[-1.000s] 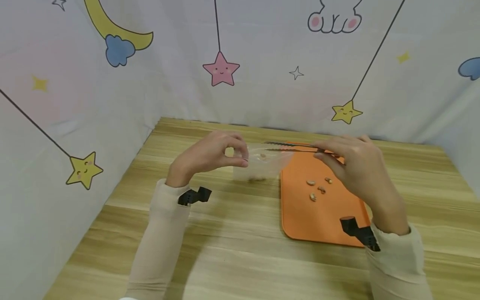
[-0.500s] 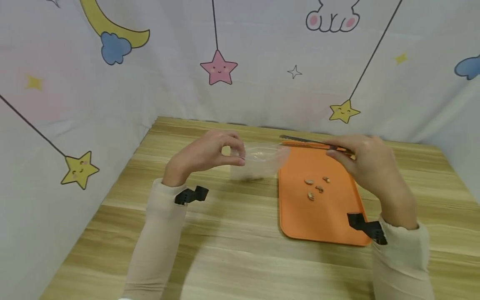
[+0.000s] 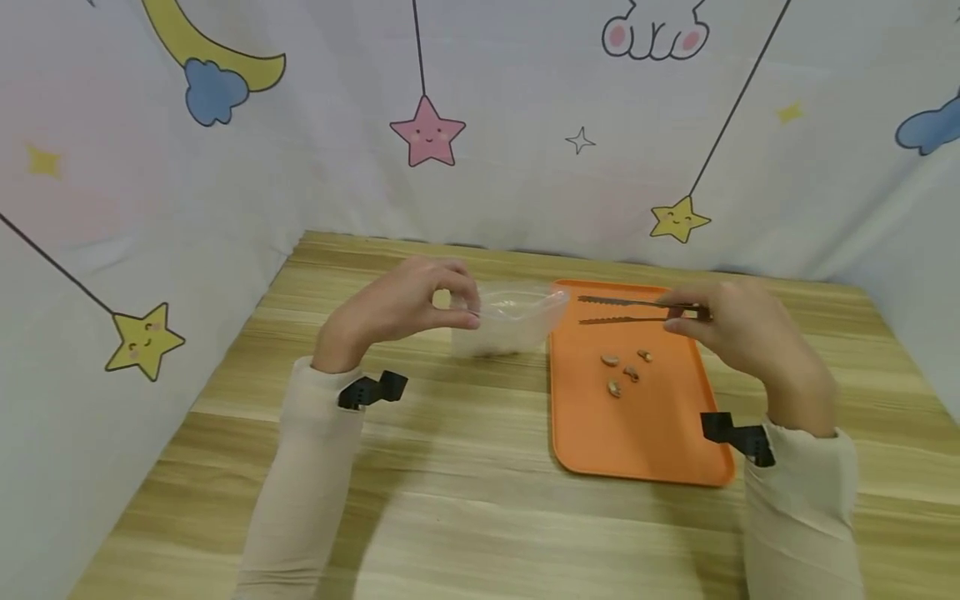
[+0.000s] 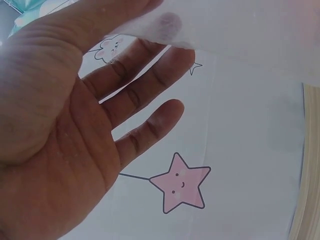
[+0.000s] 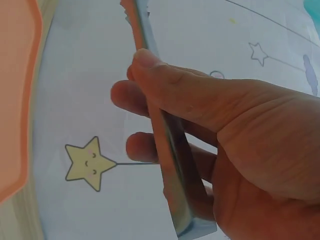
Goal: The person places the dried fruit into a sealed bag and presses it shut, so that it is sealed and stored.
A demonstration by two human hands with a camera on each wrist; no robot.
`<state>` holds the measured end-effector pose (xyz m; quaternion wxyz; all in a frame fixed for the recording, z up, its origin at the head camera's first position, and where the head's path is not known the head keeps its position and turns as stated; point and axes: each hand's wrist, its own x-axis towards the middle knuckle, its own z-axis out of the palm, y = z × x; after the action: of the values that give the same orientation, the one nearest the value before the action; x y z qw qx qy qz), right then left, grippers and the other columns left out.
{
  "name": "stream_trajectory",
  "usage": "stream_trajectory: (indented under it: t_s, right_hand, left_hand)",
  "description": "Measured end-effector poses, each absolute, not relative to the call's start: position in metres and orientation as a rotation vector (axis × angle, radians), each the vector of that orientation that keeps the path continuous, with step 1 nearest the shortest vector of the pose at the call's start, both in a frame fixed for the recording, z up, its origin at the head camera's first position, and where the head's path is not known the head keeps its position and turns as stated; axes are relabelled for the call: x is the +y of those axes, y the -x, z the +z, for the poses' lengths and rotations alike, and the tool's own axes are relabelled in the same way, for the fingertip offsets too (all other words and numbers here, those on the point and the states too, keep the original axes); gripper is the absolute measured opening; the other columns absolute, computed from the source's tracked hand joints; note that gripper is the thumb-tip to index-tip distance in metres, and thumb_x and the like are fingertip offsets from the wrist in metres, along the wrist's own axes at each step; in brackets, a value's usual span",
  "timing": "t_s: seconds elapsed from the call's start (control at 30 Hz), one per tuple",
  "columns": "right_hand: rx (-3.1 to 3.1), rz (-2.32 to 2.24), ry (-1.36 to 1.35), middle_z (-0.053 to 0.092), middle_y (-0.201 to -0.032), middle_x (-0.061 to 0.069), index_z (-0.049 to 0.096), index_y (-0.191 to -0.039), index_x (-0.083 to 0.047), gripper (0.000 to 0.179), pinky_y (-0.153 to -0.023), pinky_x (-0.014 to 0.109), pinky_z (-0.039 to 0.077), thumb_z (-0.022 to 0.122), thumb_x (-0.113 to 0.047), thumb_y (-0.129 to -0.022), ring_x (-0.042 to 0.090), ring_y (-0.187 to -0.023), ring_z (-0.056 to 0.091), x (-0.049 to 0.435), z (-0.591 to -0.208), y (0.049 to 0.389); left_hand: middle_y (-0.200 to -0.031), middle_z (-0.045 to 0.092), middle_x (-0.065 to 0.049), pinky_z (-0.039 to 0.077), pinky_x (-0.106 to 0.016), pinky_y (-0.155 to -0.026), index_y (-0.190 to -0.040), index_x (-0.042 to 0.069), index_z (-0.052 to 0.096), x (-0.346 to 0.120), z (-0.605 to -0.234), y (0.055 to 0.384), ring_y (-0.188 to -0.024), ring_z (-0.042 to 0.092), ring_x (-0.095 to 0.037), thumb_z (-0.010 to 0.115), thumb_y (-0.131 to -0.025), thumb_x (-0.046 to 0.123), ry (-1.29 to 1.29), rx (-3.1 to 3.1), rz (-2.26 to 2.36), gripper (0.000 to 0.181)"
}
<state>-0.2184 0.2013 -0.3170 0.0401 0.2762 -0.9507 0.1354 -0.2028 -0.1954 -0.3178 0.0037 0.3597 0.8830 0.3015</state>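
1. The right hand (image 3: 742,325) has drawn the metal tongs (image 5: 167,150) away from the clear bag (image 3: 498,329); the tips, over the bag's mouth a second ago, now point left above the far part of the orange tray (image 3: 645,442).
2. The right thumb and fingers grip the tongs firmly; the prongs stand clearly apart with nothing between them.
3. The left hand (image 3: 408,304) pinches the bag's rim, thumb against fingers, leaving the mouth parted. The bag is beside the tray's far left corner, over the desk (image 3: 450,517); its contents are too blurred to identify.
4. Four small brown pieces (image 3: 632,374) lie in the tray's far half, nearer its left edge, unmoved.
5. The tongs appear unloaded and ready for use, with these four pieces outside the bag.
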Motion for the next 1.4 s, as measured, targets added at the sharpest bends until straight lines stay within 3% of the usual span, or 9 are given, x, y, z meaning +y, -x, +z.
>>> stream_trajectory:
  t_s: [0.23, 0.83, 1.03, 1.23, 1.4]
  right_hand:
    - [-3.177, 0.514, -0.827, 0.074, -0.100, 0.007, 0.074, -0.114, -0.005, 0.024, -0.074, 0.045, 0.054, 0.073, -0.014, -0.093, 0.028, -0.092, 0.067, 0.219, -0.335, 0.236]
    - [-3.430, 0.431, -0.808, 0.071, -0.096, 0.004, 0.076, -0.104, -0.004, 0.014, -0.074, 0.045, 0.053, 0.072, -0.011, -0.092, 0.022, -0.085, 0.064, 0.226, -0.366, 0.246]
    - [-3.405, 0.461, -0.819, 0.072, -0.097, 0.004, 0.076, -0.108, -0.002, 0.018, -0.071, 0.043, 0.052, 0.071, -0.011, -0.093, 0.022, -0.087, 0.064, 0.226, -0.357, 0.244]
    - [-3.274, 0.423, -0.819, 0.073, -0.098, 0.002, 0.077, -0.109, -0.009, 0.017, -0.072, 0.041, 0.051, 0.070, -0.014, -0.095, 0.023, -0.091, 0.063, 0.223, -0.337, 0.234]
    - [-3.152, 0.396, -0.791, 0.073, -0.099, 0.008, 0.076, -0.112, -0.010, 0.019, -0.069, 0.041, 0.050, 0.068, -0.018, -0.097, 0.021, -0.085, 0.064, 0.222, -0.321, 0.223]
  left_hand:
    - [-0.094, 0.063, 0.005, 0.048, -0.033, -0.081, -0.089, 0.016, 0.073, -0.198, -0.318, 0.201, -0.082, 0.056, -0.012, 0.078, -0.089, 0.019, -1.109, 2.777, 0.943, 0.006]
    - [-0.092, 0.063, 0.005, 0.048, -0.034, -0.081, -0.088, 0.016, 0.072, -0.202, -0.323, 0.197, -0.081, 0.056, -0.012, 0.078, -0.089, 0.019, -1.116, 2.772, 0.940, 0.006]
    - [-0.092, 0.063, 0.005, 0.048, -0.033, -0.080, -0.088, 0.015, 0.072, -0.201, -0.323, 0.200, -0.081, 0.056, -0.012, 0.078, -0.089, 0.018, -1.120, 2.766, 0.943, 0.006]
    - [-0.093, 0.063, 0.004, 0.048, -0.033, -0.081, -0.088, 0.015, 0.072, -0.200, -0.319, 0.202, -0.080, 0.056, -0.012, 0.078, -0.089, 0.018, -1.133, 2.772, 0.956, 0.006]
    - [-0.094, 0.063, 0.004, 0.047, -0.034, -0.081, -0.089, 0.015, 0.072, -0.199, -0.318, 0.203, -0.081, 0.056, -0.013, 0.078, -0.089, 0.018, -1.117, 2.771, 0.946, 0.006]
